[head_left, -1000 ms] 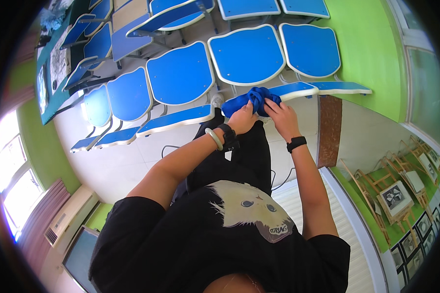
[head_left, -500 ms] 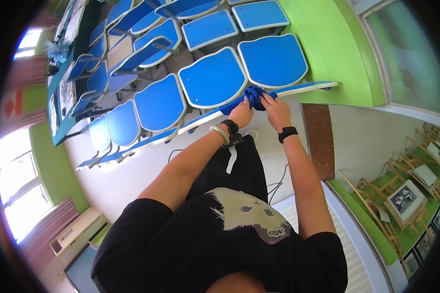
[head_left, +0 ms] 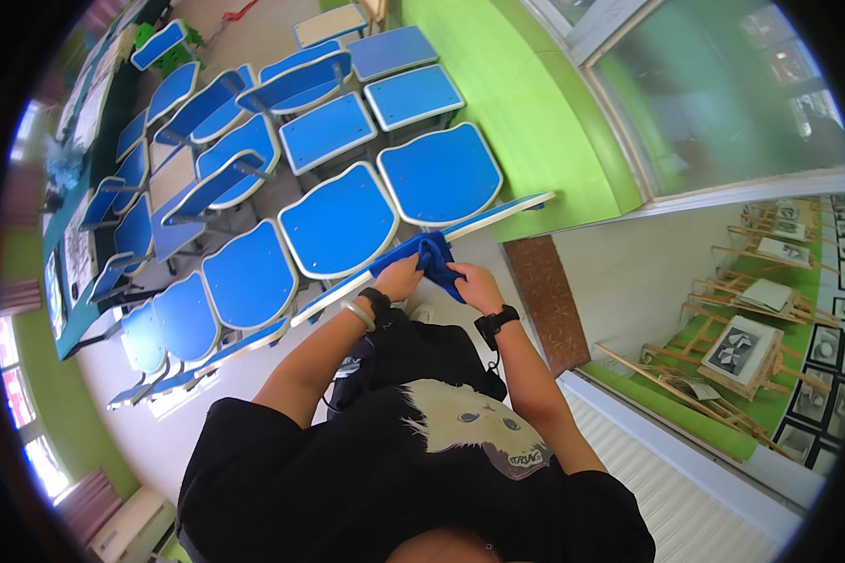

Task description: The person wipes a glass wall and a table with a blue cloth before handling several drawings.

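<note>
blue cloth (head_left: 432,251) in soft, crumpled folds, pinched fast in the grip of left hand (head_left: 399,279) and right hand (head_left: 479,288)

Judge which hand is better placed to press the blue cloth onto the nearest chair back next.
Probably the left hand: it grips the blue cloth close by the chair back, while the right hand holds the cloth's lower edge, farther off.

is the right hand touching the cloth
Touching. The head view shows the right hand with its fingertips against the right edge of the blue cloth, no gap between them.
</note>
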Tool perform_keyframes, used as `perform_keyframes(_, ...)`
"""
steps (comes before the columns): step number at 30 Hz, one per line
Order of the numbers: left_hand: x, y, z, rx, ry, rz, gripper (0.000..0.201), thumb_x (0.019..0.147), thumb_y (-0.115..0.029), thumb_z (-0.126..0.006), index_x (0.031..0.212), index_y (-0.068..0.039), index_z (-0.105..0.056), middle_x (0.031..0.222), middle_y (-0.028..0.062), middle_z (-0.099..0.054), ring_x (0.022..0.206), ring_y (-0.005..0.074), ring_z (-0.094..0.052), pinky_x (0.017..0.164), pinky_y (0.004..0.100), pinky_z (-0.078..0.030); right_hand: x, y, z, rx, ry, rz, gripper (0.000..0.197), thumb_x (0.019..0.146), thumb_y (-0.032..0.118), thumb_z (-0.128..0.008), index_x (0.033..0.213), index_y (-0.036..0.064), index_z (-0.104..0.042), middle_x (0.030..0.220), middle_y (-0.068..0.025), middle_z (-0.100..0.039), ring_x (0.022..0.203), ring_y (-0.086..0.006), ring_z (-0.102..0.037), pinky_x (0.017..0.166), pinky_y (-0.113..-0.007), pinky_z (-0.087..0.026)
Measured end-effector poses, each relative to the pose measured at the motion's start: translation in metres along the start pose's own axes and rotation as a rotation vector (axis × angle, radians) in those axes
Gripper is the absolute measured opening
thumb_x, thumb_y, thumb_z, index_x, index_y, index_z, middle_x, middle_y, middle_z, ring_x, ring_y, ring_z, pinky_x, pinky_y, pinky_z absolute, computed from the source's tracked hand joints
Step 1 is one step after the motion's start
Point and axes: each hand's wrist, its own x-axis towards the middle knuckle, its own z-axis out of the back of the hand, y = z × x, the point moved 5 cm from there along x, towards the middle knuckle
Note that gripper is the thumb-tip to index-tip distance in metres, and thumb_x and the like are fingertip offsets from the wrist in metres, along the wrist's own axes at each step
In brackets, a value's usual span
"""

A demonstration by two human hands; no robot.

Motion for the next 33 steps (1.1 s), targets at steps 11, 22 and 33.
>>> perform_keyframes(11,0.071,-0.168,0.029,-0.126,-0.110,-0.179,0.029,0.096,-0.019,-0.057,0.119,-0.003,-0.062,0.091,0.0165,-0.069,0.073,0.0280,-0.068,0.069,0.0394,-0.053,-0.059,-0.076,0.188,0.700,-0.337,-0.103,0.029,0.097,0.006,-0.060,0.124,-0.0012,-0.062,0.107,-0.0051,-0.068,0.097,-0.0114,-0.061,0.088,-0.027,-0.049)
perform_keyframes(22,0.154,-0.401,-0.008,-0.191,-0.366,-0.364,0.029,0.076,-0.002,-0.077,0.103,-0.006,-0.067,0.100,0.0146,-0.065,0.087,0.0334,-0.065,0.076,0.0407,-0.052,-0.135,-0.074,0.473,0.112,-0.659,0.093,0.025,0.094,-0.002,-0.054,0.116,0.0062,-0.065,0.100,-0.0076,-0.062,0.083,-0.0180,-0.059,0.074,-0.030,-0.048)
perform_keyframes(33,0.175,-0.573,0.089,0.017,-1.103,-0.529,0.030,0.071,-0.013,-0.077,0.095,-0.007,-0.060,0.091,0.0133,-0.057,0.087,0.0362,-0.059,0.074,0.0445,-0.048,-0.165,0.039,0.583,-0.116,-1.400,0.747,0.022,0.096,0.002,-0.056,0.118,-0.0005,-0.057,0.122,-0.0144,-0.056,0.111,-0.0288,-0.056,0.096,-0.042,-0.047)
